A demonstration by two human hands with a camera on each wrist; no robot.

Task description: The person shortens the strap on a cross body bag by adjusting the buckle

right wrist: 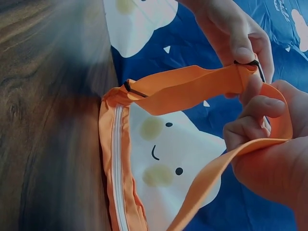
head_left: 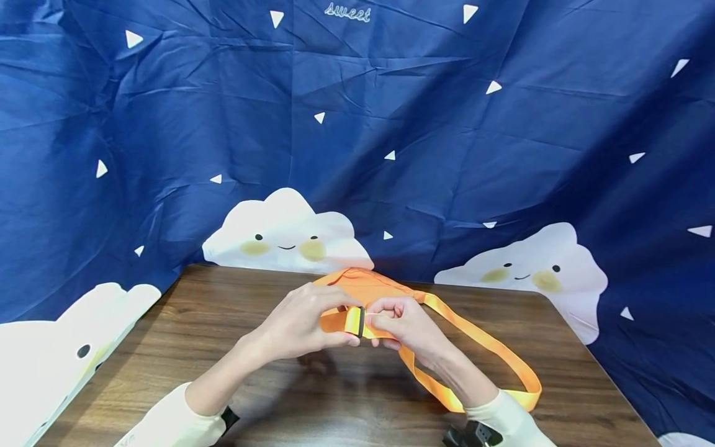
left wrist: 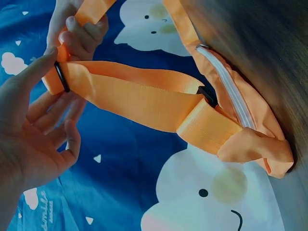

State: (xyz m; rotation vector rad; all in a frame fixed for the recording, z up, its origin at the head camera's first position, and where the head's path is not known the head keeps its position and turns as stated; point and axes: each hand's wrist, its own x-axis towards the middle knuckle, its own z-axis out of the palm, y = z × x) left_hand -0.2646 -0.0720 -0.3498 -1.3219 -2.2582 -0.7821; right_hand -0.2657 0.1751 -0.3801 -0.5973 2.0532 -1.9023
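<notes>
An orange waist bag (head_left: 363,284) lies on the table, its white zipper (right wrist: 117,163) visible in both wrist views. From it an orange strap (head_left: 491,347) loops round to the right. My left hand (head_left: 296,320) pinches the strap at a black slide buckle (head_left: 361,321), thumb on one side and fingers on the other. Just right of the buckle, my right hand (head_left: 410,326) grips the strap with curled fingers, and the webbing passes around that hand in the right wrist view. A second black buckle (left wrist: 208,96) sits on the strap close to the bag.
The brown wooden table (head_left: 240,385) spreads under both forearms. Behind it hangs a blue cloth (head_left: 357,155) with white clouds and triangles. Dark bands (head_left: 475,434) show at the wrists, over pale sleeves.
</notes>
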